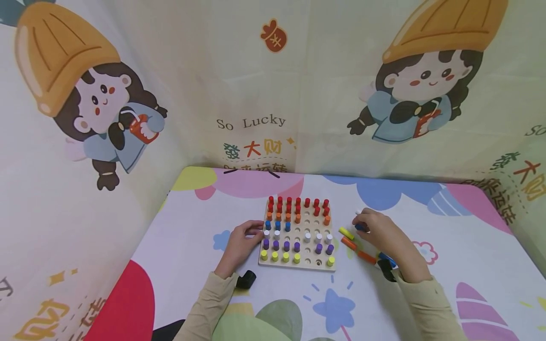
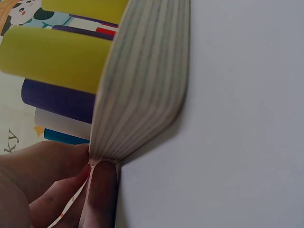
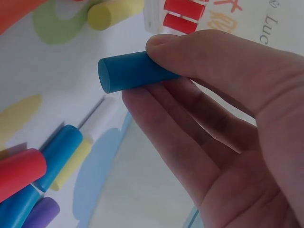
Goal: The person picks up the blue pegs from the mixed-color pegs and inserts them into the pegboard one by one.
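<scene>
A wooden pegboard [image 1: 296, 267] holds rows of red, orange, blue, white, purple and yellow pegs, with several bare holes toward its right half. My left hand [image 1: 240, 245] grips the board's left edge; in the left wrist view a fingertip [image 2: 102, 183] presses against its layered side. To the right of the board, my right hand [image 1: 377, 231] is raised over the table. It pinches a blue peg [image 3: 126, 72] between thumb and fingers, the peg's near end sticking out. The peg's other end is hidden by the thumb.
Loose pegs lie right of the board: a yellow peg [image 1: 346, 233], an orange peg [image 1: 349, 244], a blue peg [image 3: 59, 156], a red peg [image 3: 19, 173] and a purple peg [image 3: 43, 213], among others. A patterned cloth [image 1: 213, 293] covers the table, and printed curtains stand behind.
</scene>
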### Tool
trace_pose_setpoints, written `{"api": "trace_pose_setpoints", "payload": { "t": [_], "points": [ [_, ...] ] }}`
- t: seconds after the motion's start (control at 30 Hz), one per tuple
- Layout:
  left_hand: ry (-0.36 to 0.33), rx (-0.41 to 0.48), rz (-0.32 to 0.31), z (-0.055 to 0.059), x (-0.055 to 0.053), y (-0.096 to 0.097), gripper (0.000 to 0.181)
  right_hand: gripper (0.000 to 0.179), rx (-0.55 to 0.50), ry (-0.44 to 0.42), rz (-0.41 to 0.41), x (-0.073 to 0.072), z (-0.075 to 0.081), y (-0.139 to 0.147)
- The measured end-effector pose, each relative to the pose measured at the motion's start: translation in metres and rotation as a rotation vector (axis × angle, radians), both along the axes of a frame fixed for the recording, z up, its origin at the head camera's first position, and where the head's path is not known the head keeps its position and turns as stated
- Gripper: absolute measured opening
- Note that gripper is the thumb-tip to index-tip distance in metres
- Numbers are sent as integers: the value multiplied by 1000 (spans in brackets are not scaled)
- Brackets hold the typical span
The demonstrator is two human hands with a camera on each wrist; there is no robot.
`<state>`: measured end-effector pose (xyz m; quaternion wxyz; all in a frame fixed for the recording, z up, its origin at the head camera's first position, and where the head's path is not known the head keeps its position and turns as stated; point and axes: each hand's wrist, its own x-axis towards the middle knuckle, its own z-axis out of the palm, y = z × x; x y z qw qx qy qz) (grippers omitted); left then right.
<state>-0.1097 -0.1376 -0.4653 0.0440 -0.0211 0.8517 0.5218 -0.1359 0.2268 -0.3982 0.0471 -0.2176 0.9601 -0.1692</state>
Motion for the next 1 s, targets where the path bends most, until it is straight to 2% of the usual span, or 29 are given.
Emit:
{"api": "trace_pose_setpoints", "payload": {
  "t": [0.27,0.8,1.0],
  "points": [
    [1,-5,-3,-1,0,0,30,20,-58,17,18,1,3,-2],
    [4,-12,-3,-1,0,-1,31,20,-181,127,74,0,6,-13],
    [2,-9,-2,-1,0,-1,31,21,-199,119,73,-1,6,-17]
  ]
}}
